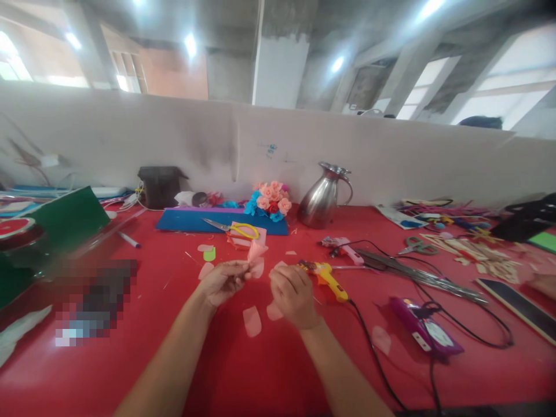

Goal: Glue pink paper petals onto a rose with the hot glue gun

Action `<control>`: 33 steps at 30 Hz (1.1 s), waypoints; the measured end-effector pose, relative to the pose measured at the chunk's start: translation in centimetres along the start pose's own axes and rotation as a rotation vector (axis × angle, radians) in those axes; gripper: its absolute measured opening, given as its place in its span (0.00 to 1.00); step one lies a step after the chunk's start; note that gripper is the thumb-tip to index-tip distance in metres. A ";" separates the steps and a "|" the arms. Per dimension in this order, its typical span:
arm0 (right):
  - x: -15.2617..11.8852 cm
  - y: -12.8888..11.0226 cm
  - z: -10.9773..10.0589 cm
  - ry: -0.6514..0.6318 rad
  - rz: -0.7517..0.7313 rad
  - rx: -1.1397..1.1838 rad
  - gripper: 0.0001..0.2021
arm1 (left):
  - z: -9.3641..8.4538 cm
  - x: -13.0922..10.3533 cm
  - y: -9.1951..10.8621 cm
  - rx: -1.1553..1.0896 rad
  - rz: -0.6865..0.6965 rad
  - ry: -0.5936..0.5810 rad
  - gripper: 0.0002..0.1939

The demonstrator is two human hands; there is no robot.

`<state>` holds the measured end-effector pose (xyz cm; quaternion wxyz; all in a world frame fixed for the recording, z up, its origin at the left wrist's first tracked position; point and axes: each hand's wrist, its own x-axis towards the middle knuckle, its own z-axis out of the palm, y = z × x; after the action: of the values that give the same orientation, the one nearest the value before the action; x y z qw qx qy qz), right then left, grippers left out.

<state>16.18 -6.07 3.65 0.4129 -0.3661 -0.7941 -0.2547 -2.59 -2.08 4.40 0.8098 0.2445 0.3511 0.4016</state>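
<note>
My left hand (226, 282) is closed in a pinch on the base of a pink paper flower (257, 250), which points up and away from me. To its right, my right hand (295, 294) is curled shut just apart from the flower; whatever its fingers hold, if anything, is hidden. Pink paper petals lie around both hands, among them a loose petal (252, 321) in front and another petal (205, 270) beyond my left wrist. A yellow hot glue gun (329, 279) lies just right of my right hand. Scissors with yellow handles (245, 231) rest behind the flower.
Behind are a blue board (186, 221), finished paper flowers (273, 200) and a steel jug (324, 197). A pink glue gun (347, 250), green-handled scissors (417, 246) and a purple power strip (425, 330) with trailing cords lie right. Another person's hand (545, 289) shows at the right edge.
</note>
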 end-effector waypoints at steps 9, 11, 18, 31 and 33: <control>0.8 -0.8 0.2 0.019 -0.004 -0.082 0.11 | -0.2 0.3 -0.1 -0.066 0.001 -0.043 0.03; 0.9 -0.7 0.0 0.063 0.060 -0.051 0.12 | 0.1 0.3 -0.2 -0.065 0.041 -0.010 0.03; 2.8 -1.3 -0.8 0.207 0.391 0.282 0.06 | 1.1 0.8 -1.7 0.143 0.495 0.184 0.10; 2.6 -2.8 -0.1 0.212 0.523 0.394 0.04 | 2.6 0.0 -2.3 0.451 0.688 0.174 0.09; 2.6 -2.8 -0.2 0.221 0.437 0.324 0.05 | 2.6 -0.1 -2.3 0.485 0.701 0.166 0.09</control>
<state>13.05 -6.96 5.70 0.5951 -0.4277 -0.6770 -0.0682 0.52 -3.76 4.52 0.5124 0.4990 0.3951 0.5766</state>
